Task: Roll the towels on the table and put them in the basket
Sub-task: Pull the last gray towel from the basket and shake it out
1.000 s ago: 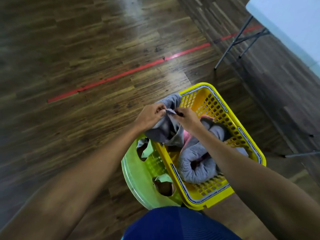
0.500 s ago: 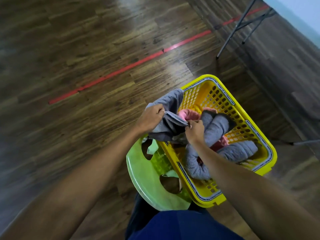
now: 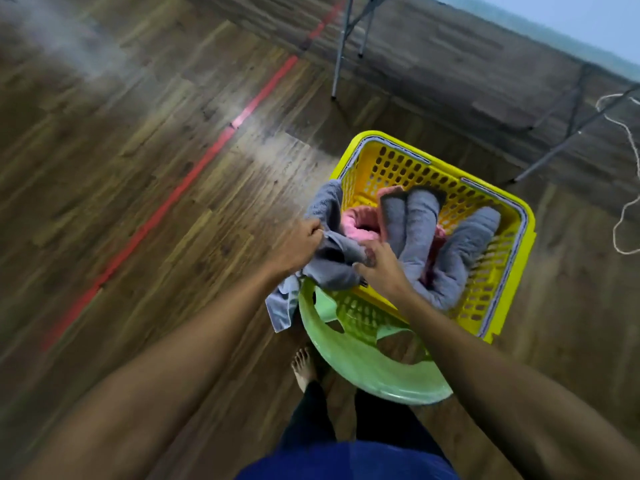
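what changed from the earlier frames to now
The left hand and right hand keep gripping the loose grey towel and have drawn it toward the yellow plastic basket's near-left corner; its end now hangs outside beside the green plastic stool. The rolled grey and pink towels inside stayed put.

Single view: head-worn, wide-angle. It faces forward and steeply down from above the person's own body. Both arms (image 3: 173,358) enter from the bottom edge, with blue clothing (image 3: 346,459) at bottom centre and a bare foot (image 3: 304,370) just above it. The frame is rolled: floor (image 3: 121,133) planks and red tape (image 3: 194,171) run diagonally. The basket (image 3: 528,223) is close, centre-right. Left hand (image 3: 298,249) and right hand (image 3: 379,268) grip a towel (image 3: 332,268) at its near-left rim, mid-frame. Table legs (image 3: 341,46) are farther off, at the top. Edges blur.
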A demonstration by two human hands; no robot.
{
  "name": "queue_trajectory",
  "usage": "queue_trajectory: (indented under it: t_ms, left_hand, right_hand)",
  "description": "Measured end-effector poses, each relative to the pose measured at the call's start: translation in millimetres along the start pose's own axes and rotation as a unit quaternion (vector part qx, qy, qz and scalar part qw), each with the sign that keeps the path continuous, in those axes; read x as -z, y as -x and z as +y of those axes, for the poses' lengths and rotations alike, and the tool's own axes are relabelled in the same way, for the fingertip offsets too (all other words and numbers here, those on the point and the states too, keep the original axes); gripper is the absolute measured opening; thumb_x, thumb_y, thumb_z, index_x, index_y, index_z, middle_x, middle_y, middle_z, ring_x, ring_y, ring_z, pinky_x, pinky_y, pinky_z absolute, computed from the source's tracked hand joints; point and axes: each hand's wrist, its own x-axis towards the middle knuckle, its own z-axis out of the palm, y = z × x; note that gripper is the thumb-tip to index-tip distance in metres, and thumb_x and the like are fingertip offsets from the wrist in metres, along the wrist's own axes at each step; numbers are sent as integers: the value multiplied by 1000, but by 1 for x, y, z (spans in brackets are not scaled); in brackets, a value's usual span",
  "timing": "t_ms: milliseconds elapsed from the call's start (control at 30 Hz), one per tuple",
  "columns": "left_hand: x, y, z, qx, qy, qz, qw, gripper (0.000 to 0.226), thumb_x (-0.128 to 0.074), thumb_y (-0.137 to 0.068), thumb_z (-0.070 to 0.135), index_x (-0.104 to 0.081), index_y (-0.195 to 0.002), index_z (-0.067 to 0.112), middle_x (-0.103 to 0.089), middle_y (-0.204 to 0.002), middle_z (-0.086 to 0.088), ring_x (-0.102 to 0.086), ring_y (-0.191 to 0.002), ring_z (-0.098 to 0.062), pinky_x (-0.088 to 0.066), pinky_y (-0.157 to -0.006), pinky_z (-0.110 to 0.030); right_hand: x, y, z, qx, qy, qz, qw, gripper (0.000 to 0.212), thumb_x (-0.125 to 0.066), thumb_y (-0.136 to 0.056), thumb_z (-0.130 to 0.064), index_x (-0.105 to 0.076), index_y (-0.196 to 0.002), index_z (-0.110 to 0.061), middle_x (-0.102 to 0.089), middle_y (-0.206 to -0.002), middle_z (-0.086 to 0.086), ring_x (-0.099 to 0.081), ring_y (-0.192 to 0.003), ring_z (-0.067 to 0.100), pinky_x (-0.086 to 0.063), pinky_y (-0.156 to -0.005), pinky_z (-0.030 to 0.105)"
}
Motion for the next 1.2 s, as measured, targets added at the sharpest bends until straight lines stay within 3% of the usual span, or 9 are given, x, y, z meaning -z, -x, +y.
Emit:
queue_trajectory:
  t_ms: [133, 233, 300, 433, 600, 767, 900, 1033, 1200]
  left_hand:
    - [-4, 11, 4, -15, 7, -41, 999, 15, -50, -91, 7, -64, -87, 3, -62, -83, -11, -53, -78, -20, -28, -61, -26]
    - [1, 14, 11, -25, 21, -47, 998, 15, -52, -89, 6, -64, -82, 7, -60, -78, -4, -51, -73, -16, -28, -60, -24]
    - [7, 13, 17, -30, 47, -47, 997, 17, -52, -88, 2, -61, -77, 10, -56, -73, -3, -48, -64, -11, -31, -55, -18]
    - [10, 12, 22, -32, 91, -69, 993, 23, -53, -87, 0, -59, -70, 12, -53, -64, 5, -44, -58, -2, -35, -58, -17]
    - [5, 1, 18, -35, 91, -68, 993, 16, -55, -86, 11, -63, -72, 10, -52, -61, 9, -44, -56, 1, -34, -61, -27]
    - [24, -24, 3, -84, 28, -137, 987, 16, -72, -81, 21, -62, -77, 10, -48, -58, 12, -43, -52, 3, -33, -52, -15]
    - [37, -55, -24, -138, -9, -141, 980, 9, -59, -81, 31, -63, -75, 25, -55, -61, 13, -47, -58, 4, -34, -59, -21]
    - [41, -74, -38, -142, -29, -163, 976, 18, -59, -91, 21, -62, -74, 22, -55, -65, 3, -46, -58, -3, -34, -56, -19]
    - [30, -86, -45, -133, -101, -189, 968, 25, -57, -92, 19, -58, -70, 9, -63, -72, -14, -59, -73, -26, -34, -61, -33]
  right_hand:
    - [-10, 2, -31, 16, -51, 10, 999, 30, -70, -81, -7, -68, -111, -11, -63, -90, -5, -60, -82, 11, -41, -66, 8]
    - [-20, 0, -26, -18, -46, 38, 998, 24, -67, -78, -11, -70, -99, -20, -73, -90, -1, -69, -83, 14, -55, -79, 33]
    - [-21, 2, -19, -42, -59, 44, 996, 26, -68, -76, -10, -69, -100, -21, -73, -91, 0, -68, -84, 14, -56, -82, 39]
    - [-21, 2, -22, -62, -87, 32, 994, 32, -68, -72, -25, -65, -104, -25, -71, -94, 1, -66, -89, 18, -53, -82, 36]
    - [-21, -7, -24, -87, -24, 142, 986, 31, -56, -78, -19, -66, -107, -24, -69, -102, 9, -63, -97, 32, -50, -78, 39]
    - [-22, -20, -6, -128, -65, 169, 975, 19, -58, -83, -11, -68, -98, -16, -71, -97, 10, -65, -94, 29, -46, -78, 32]
    - [-25, -27, -2, -135, -126, 143, 972, 12, -54, -89, -16, -64, -94, -22, -67, -90, 7, -62, -87, 22, -46, -77, 31]
    - [-27, -17, -10, -121, -154, 164, 967, 12, -54, -91, -20, -60, -95, -30, -62, -91, -4, -57, -91, 12, -45, -82, 31]
    - [-21, -12, -25, -102, -182, 187, 960, 13, -54, -93, -16, -60, -88, -27, -60, -81, -12, -55, -81, 6, -43, -75, 27]
